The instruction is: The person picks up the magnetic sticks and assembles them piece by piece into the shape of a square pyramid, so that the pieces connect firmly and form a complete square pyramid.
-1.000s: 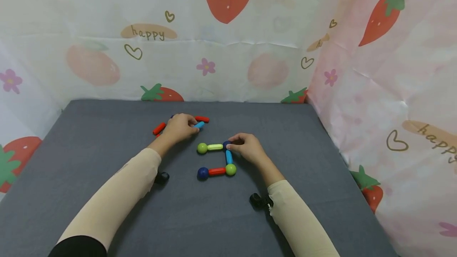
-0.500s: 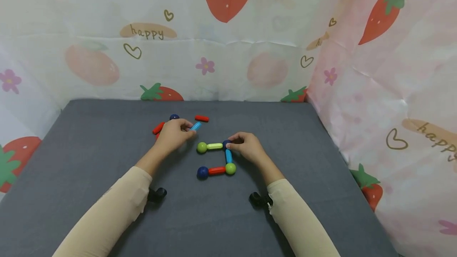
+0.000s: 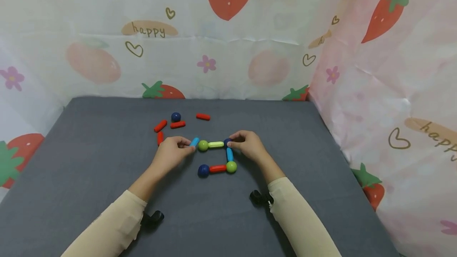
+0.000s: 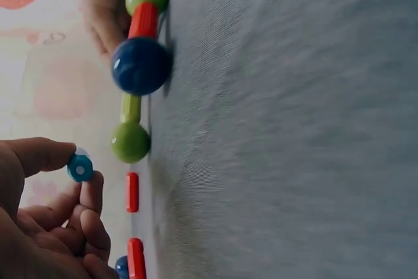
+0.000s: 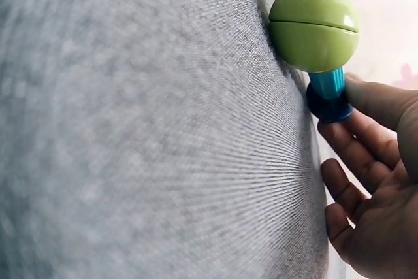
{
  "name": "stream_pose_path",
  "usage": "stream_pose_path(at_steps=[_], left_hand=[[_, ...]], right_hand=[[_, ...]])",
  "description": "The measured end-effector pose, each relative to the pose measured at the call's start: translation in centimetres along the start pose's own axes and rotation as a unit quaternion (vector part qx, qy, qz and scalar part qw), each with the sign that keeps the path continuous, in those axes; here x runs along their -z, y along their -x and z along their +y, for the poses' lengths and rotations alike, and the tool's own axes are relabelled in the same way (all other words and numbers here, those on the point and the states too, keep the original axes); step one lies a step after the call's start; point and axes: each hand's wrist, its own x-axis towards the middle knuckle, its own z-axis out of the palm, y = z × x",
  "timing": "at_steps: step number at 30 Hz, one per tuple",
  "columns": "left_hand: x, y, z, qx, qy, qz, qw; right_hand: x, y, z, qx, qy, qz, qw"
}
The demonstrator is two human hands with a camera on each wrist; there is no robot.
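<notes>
A light blue rod (image 3: 194,142) is pinched between thumb and index finger of my left hand (image 3: 173,152), just left of a green ball (image 3: 202,145). That ball joins a yellow-green rod (image 3: 216,144), which ends at a dark blue ball (image 3: 227,142) pinched by my right hand (image 3: 250,146). From there a second light blue rod (image 3: 230,154) leads to another green ball (image 3: 231,167). A red rod (image 3: 218,168) links this one with a dark blue ball (image 3: 203,171) at the near left. In the left wrist view the held rod (image 4: 80,167) points end-on to the camera.
Several loose red rods (image 3: 177,124) and a dark blue ball (image 3: 176,117) lie behind my left hand. Another red rod (image 3: 203,117) lies apart at the back. Grey cloth (image 3: 303,142) covers the table, and a patterned curtain (image 3: 228,58) hangs behind it.
My left hand has drawn the light blue rod from the back pieces toward me, beside the green ball. My right hand keeps its hold on the dark blue ball.
</notes>
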Motion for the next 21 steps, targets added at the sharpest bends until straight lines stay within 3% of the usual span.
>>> stream_pose_path(at_steps=[9, 21], left_hand=[[-0.7, 1.5, -0.8, 0.040, 0.002, -0.005, 0.9992], [-1.8, 1.1, -0.5, 0.054, -0.010, -0.015, 0.9984]], right_hand=[[-0.2, 0.2, -0.1, 0.002, -0.006, -0.004, 1.000], [-0.3, 0.1, -0.1, -0.004, -0.004, 0.001, 1.000]])
